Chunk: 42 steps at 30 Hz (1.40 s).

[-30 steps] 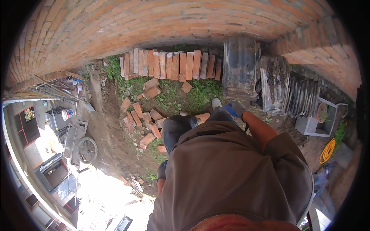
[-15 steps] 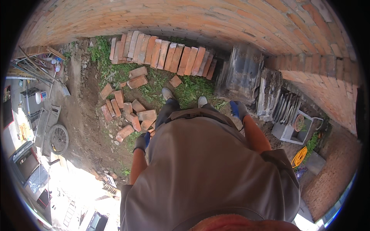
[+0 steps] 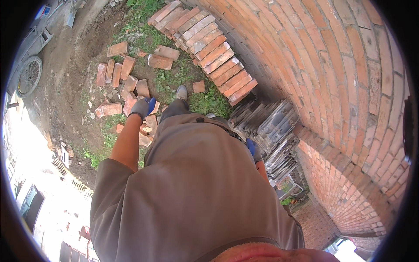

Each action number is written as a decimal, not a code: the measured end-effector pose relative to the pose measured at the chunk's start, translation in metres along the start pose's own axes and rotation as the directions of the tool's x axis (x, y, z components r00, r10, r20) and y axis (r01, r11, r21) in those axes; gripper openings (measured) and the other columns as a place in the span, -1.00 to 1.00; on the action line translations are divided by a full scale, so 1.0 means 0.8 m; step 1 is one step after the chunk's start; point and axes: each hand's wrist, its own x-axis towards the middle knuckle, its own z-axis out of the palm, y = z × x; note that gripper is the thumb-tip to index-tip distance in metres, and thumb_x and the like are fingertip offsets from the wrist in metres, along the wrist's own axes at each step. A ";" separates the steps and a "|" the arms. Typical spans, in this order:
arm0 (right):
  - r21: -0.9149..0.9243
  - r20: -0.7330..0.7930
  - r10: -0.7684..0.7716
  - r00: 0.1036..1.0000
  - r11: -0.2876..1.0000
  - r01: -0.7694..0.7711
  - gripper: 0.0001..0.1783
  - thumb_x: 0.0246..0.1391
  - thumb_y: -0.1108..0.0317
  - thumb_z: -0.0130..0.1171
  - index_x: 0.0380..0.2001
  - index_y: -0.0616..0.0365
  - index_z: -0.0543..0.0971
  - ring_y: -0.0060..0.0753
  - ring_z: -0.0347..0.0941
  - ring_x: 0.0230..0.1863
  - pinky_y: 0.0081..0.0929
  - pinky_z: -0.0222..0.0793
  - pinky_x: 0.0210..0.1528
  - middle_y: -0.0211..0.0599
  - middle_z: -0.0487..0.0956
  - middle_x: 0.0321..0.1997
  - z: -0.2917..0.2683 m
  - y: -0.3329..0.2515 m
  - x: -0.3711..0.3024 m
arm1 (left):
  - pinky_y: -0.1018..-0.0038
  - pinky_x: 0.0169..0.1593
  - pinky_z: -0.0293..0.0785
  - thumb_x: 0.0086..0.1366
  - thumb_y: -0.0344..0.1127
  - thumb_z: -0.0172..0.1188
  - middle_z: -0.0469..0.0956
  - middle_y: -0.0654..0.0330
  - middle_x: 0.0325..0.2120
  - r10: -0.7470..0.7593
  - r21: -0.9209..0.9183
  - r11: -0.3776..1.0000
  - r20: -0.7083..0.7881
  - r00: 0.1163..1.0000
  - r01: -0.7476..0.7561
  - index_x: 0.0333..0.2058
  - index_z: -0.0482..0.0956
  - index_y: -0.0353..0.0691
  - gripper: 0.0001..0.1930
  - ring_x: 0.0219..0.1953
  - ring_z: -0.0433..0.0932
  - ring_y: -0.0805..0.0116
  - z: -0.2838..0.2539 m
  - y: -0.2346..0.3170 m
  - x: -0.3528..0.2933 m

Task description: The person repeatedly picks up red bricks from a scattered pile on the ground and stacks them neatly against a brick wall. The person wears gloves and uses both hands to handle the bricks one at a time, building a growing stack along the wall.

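My left hand [image 3: 143, 108], in a grey glove with blue on the finger side, hangs above a scatter of loose red bricks [image 3: 109, 109]. Nothing shows in it, and its fingers look loosely extended. Beside my right hip is my right hand [image 3: 254, 149], gloved alike and partly covered by my shirt. Its blue fingers point forward, with no object visible in them. Close to that hand stand stacked grey roof tiles [image 3: 274, 120]. A single brick piece [image 3: 198, 87] lies on the grass ahead of my shoe [image 3: 182, 92].
A stacked row of bricks [image 3: 214, 51] runs along the foot of a tall brick wall [image 3: 345, 65]. Weeds [image 3: 209, 102] grow between the bricks and the tiles. A cart wheel [image 3: 29, 76] stands at the far left, past bare soil [image 3: 70, 91].
My view and body have turned to the right. My left hand has risen forward over the loose bricks, while my right hand has drawn in beside my hip.
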 end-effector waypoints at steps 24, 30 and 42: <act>-0.368 -0.042 -0.211 0.976 0.912 0.181 -0.24 0.58 -0.32 0.33 0.39 0.14 0.82 0.07 0.87 0.20 -0.06 0.75 0.25 0.07 0.91 0.20 -0.050 -0.096 0.055 | 0.16 -0.12 0.67 0.73 0.30 0.29 0.86 0.10 -0.35 -0.027 -0.090 0.995 0.113 0.993 0.038 -0.16 0.91 -0.29 -0.34 -0.28 0.79 0.24 0.014 0.058 -0.046; -0.193 -0.246 -0.176 0.953 0.972 0.130 -0.15 0.57 -0.39 0.14 0.37 0.16 0.84 0.28 0.85 0.33 0.08 0.69 0.42 0.23 0.89 0.27 -0.115 -0.031 0.024 | 0.07 -0.03 0.68 0.71 0.34 0.29 0.89 0.04 -0.30 0.137 0.090 0.985 0.122 0.983 -0.148 -0.10 0.93 -0.33 -0.29 -0.22 0.82 0.19 -0.033 0.170 0.022; -0.102 -0.174 0.155 0.973 0.979 -0.174 -0.19 0.64 -0.32 0.09 0.04 0.31 0.90 0.12 0.94 -0.12 0.10 0.79 0.03 0.08 0.92 -0.09 -0.071 0.107 -0.033 | -0.01 -0.04 0.69 0.76 0.41 0.21 0.93 -0.04 -0.28 0.208 -0.010 0.978 0.173 0.963 -0.210 -0.05 0.94 -0.38 -0.20 -0.23 0.87 -0.02 -0.089 0.276 0.094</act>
